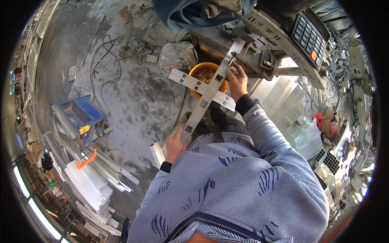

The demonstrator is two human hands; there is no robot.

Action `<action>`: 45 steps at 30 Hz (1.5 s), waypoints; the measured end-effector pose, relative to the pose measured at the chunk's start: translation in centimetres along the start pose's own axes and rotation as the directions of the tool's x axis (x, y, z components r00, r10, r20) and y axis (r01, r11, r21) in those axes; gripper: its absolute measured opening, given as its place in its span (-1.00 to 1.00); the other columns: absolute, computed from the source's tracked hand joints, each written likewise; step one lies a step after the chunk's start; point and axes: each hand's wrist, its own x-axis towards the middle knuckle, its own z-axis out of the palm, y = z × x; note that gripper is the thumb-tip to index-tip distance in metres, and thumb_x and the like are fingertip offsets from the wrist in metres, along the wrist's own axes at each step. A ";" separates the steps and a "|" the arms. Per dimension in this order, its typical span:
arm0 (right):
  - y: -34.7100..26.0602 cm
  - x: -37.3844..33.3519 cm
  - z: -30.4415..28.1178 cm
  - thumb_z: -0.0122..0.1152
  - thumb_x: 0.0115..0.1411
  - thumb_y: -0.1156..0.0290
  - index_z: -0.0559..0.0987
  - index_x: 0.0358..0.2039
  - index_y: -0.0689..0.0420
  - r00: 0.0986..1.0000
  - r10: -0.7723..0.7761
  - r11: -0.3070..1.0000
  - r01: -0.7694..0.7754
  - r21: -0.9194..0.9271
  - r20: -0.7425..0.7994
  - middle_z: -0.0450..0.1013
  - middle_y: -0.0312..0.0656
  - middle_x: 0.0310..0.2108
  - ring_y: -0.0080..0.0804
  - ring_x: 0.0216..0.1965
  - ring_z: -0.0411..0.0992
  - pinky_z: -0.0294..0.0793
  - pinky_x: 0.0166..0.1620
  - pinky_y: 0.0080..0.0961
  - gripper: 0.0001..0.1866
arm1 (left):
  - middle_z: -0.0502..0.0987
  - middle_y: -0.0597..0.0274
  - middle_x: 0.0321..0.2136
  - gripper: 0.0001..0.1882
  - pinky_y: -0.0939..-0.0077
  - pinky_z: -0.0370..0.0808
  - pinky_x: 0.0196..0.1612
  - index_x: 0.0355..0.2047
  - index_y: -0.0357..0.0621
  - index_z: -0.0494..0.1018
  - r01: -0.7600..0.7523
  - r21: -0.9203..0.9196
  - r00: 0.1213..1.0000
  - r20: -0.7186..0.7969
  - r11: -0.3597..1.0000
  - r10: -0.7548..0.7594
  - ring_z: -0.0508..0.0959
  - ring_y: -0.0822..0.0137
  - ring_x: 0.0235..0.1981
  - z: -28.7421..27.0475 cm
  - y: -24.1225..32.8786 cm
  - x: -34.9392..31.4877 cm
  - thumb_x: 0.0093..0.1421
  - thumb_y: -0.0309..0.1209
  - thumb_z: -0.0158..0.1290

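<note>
We list first the grey, dusty floor, spread below the whole work area. Next, the machine at upper right, a metal bench-like body with a keypad panel of grey keys and one orange one. Then a stack of white profiles, lying at lower left, with an orange handle across its upper end. Beside it we enter a blue-framed cart with an open grey tray.

Of the pieces in hand, we record one long silver bar, pierced with square openings, slanting from the lap up to the machine's edge. Below it, two white strips, also with square openings, lie side by side and cross under the bar, over an orange bucket with brownish contents.

Hands: the left hand is closed around the bar's lower end. The right hand has its fingers bent at the bar's right edge, near the upper end; we cannot tell whether they also pinch the smallest item, a dark fitting standing on the bar just above the fingertips.
</note>
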 end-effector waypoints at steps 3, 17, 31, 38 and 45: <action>0.1 0.2 -0.5 0.20 0.32 0.58 0.46 0.08 0.23 0.999 0.045 0.998 -0.044 0.047 -0.023 0.58 -0.10 -0.09 -0.36 -0.10 0.58 0.63 -0.07 -0.46 -0.67 | 0.66 -0.10 -0.16 -0.32 0.19 0.64 -0.23 0.19 -0.10 0.49 0.038 -0.008 0.998 0.054 0.999 -0.037 0.69 -0.06 -0.26 0.0 0.1 -0.1 0.03 -0.30 0.38; 0.0 -0.2 -1.3 0.16 0.30 0.64 0.34 0.16 0.21 0.988 0.136 0.989 -0.132 0.065 -0.067 0.47 -0.02 0.08 -0.21 0.06 0.53 0.59 0.12 -0.33 -0.57 | 0.65 -0.10 -0.13 -0.38 0.12 0.61 -0.14 0.20 -0.03 0.47 0.110 -0.102 0.992 0.069 0.989 -0.103 0.66 -0.14 -0.15 2.6 1.6 4.7 0.11 -0.26 0.31; 0.5 -3.9 -9.2 0.19 0.16 0.59 0.41 0.16 0.35 0.980 0.184 0.922 -0.200 -0.330 -0.079 0.57 -0.02 -0.12 -0.38 -0.21 0.56 0.59 -0.14 -0.49 -0.48 | 0.65 -0.09 -0.17 -0.37 0.08 0.60 -0.19 0.26 -0.07 0.39 -0.005 -0.062 0.999 0.039 0.998 0.008 0.66 -0.14 -0.21 5.4 3.7 10.1 0.19 -0.25 0.26; -3.0 1.4 -14.5 0.20 0.15 0.50 0.58 0.01 0.25 0.930 -0.343 0.607 0.115 -0.786 -0.129 0.65 -0.11 -0.26 -0.30 -0.19 0.64 0.58 -0.04 -0.39 -0.62 | 0.66 -0.04 -0.26 -0.37 0.08 0.60 -0.23 0.23 -0.06 0.41 -0.006 -0.020 1.000 0.018 1.000 0.007 0.67 -0.12 -0.27 5.7 3.6 10.2 0.16 -0.24 0.29; -5.1 3.7 -14.5 0.25 0.17 0.39 0.56 0.18 -0.02 0.928 -0.362 0.216 -0.005 -0.976 -0.085 0.69 -0.19 -0.28 -0.18 -0.23 0.66 0.63 -0.08 -0.24 -0.49 | 0.65 -0.07 -0.22 -0.42 0.02 0.58 -0.21 0.19 -0.09 0.41 0.025 -0.042 0.998 0.064 0.999 -0.023 0.65 -0.17 -0.23 5.6 3.7 10.2 0.18 -0.23 0.27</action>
